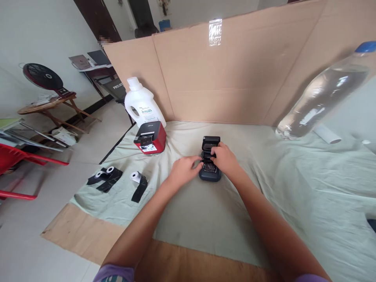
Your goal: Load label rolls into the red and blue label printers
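A small dark portable printer (209, 177) sits on the pale green cloth, its black lid (210, 139) raised at the far side. Dark, shiny material shows in the open compartment. From the left, my left hand (184, 170) has its thumb and index finger closed on the printer's left edge. My right hand (225, 159) comes in from the right, fingers bent over the compartment and the right side near the lid. Its fingertips are partly hidden, and whether they pinch anything inside is not visible.
A red-and-black label printer (158, 141) stands left, before a white jug (143, 102). White rolls with black strips (139, 190) lie nearer me. Cardboard (217, 86) walls the back. A large water bottle (320, 98) leans at right beside a white tube (327, 134).
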### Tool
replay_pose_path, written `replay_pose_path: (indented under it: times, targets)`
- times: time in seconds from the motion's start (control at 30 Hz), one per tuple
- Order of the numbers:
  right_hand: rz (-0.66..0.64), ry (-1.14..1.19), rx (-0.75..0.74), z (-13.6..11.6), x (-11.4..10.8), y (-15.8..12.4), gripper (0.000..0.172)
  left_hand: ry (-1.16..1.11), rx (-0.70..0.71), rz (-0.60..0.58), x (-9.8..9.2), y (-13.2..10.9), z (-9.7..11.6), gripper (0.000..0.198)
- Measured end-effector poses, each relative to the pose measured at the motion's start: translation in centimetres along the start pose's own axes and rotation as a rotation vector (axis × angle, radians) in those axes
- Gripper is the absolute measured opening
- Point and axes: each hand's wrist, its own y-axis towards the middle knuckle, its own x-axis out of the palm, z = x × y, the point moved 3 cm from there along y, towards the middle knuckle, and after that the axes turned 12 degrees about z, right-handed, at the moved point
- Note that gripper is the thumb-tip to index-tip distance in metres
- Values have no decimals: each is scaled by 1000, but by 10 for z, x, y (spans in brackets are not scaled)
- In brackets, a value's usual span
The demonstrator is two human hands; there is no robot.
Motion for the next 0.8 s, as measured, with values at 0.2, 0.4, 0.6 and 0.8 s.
replay_pose_path:
  times: [0.2,0.4,0.6,0.8]
  targets:
    - [56,85,34,4,-11,6,12,455,-419,156,-101,-16,-78,45]
    - [87,107,58,12,-21,12,16,624,-763,-140,-93,-71,-147,60]
    - [109,122,79,16,-22,9,17,594,-671,-19,-84,-92,-173,42]
    - [142,147,120,23,-30,10,18,634,-785,-31,-115,-105,-200,47]
